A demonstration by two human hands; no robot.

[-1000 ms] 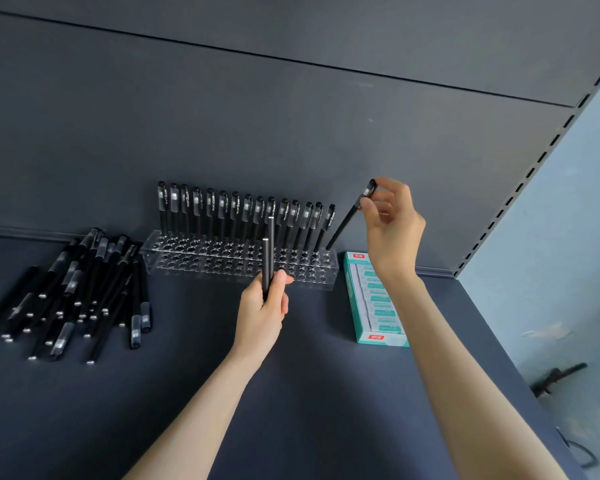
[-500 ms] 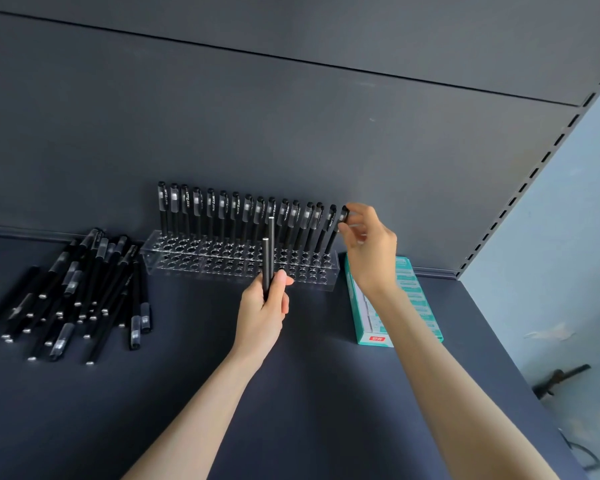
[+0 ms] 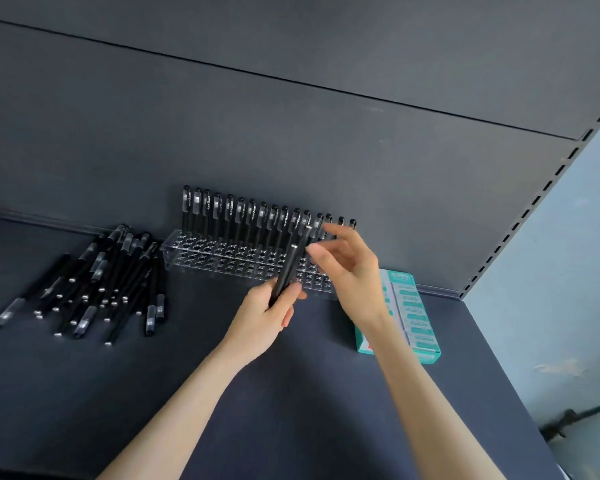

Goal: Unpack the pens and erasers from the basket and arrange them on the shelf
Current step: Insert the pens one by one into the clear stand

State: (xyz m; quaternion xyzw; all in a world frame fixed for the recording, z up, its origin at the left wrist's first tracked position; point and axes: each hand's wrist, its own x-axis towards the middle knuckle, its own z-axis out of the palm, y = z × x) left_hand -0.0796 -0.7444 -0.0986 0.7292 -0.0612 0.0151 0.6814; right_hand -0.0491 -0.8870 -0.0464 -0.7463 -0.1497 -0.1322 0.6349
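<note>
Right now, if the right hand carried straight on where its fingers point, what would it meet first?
Most likely the two slim black pens gripped by the left hand: the right hand has its straightened fingers aimed leftward at them, nearly touching, though depth is unclear.

Obstacles: loose pen pile [image 3: 97,285] at left; clear pen rack [image 3: 222,261] along back panel [image 3: 291,150]; eraser box [image 3: 416,320] at right. Free passage: bare shelf [image 3: 66,393] in front.

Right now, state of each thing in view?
Left hand, gripping two pens, tilted rightward.
Right hand, open, empty, fingers beside those pens' tops.
Clear rack, back row holds standing pens; visible front holes empty.
Loose pens, piled flat left of rack.
Eraser box, lying flat right of rack.
</note>
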